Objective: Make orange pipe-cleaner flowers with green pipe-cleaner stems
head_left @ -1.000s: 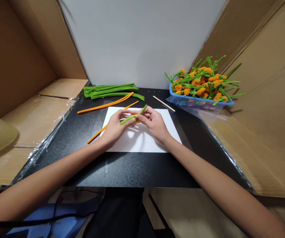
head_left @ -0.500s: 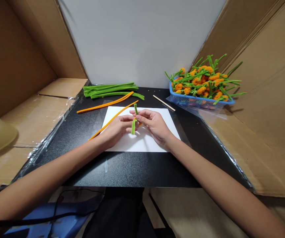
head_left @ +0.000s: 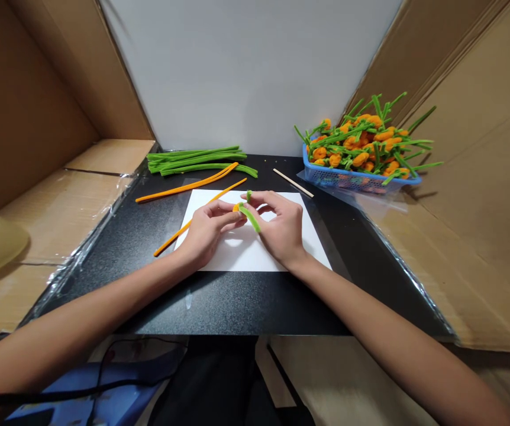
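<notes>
Over the white paper sheet (head_left: 241, 254), my left hand (head_left: 206, 231) and my right hand (head_left: 279, 228) meet at the fingertips. A short green pipe cleaner (head_left: 249, 217) bends between them, its lower part resting against my right fingers. A small orange pipe-cleaner piece (head_left: 236, 207) is pinched in my left fingertips, partly hidden by them. A long orange pipe cleaner (head_left: 223, 197) lies on the paper and passes under my left hand, apart from my fingertips.
A green pipe-cleaner bundle (head_left: 197, 161) and a bent orange pipe cleaner (head_left: 184, 187) lie on the black table (head_left: 237, 302). A wooden stick (head_left: 293, 182) lies nearby. A blue basket (head_left: 348, 180) holds several orange-and-green pipe-cleaner flowers (head_left: 352, 145). Cardboard walls flank the table.
The green piece has tipped from upright to a curved slant toward my right hand. My hands have spread slightly, and my right fingers have opened a little.
</notes>
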### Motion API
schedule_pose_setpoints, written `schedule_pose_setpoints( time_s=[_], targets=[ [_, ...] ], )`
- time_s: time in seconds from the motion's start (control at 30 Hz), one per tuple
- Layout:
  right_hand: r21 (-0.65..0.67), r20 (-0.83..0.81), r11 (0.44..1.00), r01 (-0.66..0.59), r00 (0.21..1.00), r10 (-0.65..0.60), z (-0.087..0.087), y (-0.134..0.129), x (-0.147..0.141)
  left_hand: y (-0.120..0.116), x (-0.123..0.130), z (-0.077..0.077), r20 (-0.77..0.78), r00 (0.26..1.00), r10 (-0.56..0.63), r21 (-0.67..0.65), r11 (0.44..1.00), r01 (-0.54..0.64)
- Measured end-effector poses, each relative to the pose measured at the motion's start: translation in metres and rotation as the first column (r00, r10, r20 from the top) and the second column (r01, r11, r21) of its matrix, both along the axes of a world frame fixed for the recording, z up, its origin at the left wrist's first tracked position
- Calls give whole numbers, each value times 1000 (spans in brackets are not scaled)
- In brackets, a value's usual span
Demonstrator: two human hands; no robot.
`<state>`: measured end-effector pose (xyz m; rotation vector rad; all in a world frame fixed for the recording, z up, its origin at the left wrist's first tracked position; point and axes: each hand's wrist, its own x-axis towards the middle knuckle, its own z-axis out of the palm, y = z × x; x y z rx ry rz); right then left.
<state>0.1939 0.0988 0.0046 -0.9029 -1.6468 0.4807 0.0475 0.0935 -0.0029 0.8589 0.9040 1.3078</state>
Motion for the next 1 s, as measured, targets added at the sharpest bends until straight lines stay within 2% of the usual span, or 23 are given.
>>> schedule_pose_setpoints(
  time_s=[0.1, 0.27, 0.4, 0.53, 0.6, 0.7, 0.8, 1.0],
  targets=[
    [39, 72, 999, -12, 997, 9, 0, 1, 1, -1, 1, -1, 8, 1000, 22, 22, 1000, -22],
    [17, 214, 999, -45, 976, 40, 3, 0, 3, -3, 2, -4, -28, 998, 62, 58, 997, -60],
    [16, 270, 997, -71, 961, 64, 2, 0, 2, -3, 1, -8, -67, 992, 105, 106, 990, -98],
    [16, 317, 997, -77, 946, 68, -3, 1, 0, -2, 1, -9, -60, 990, 124, 83, 989, -119],
    [10, 293, 998, -62, 954, 57, -4, 1, -1, -2, 2, -9, -62, 990, 124, 71, 990, -120],
    [-51, 121, 999, -14, 992, 20, -3, 0, -2, -1, 1, -10, -74, 991, 109, 76, 992, -103],
    [-119, -15, 993, -19, 1000, 18, 0, -2, -2, 0, 0, -11, -72, 992, 102, 79, 992, -97],
    [-208, -14, 973, -98, 995, 97, 2, 1, 0, -1, 1, -8, -26, 990, 139, 99, 986, -136]
  ],
)
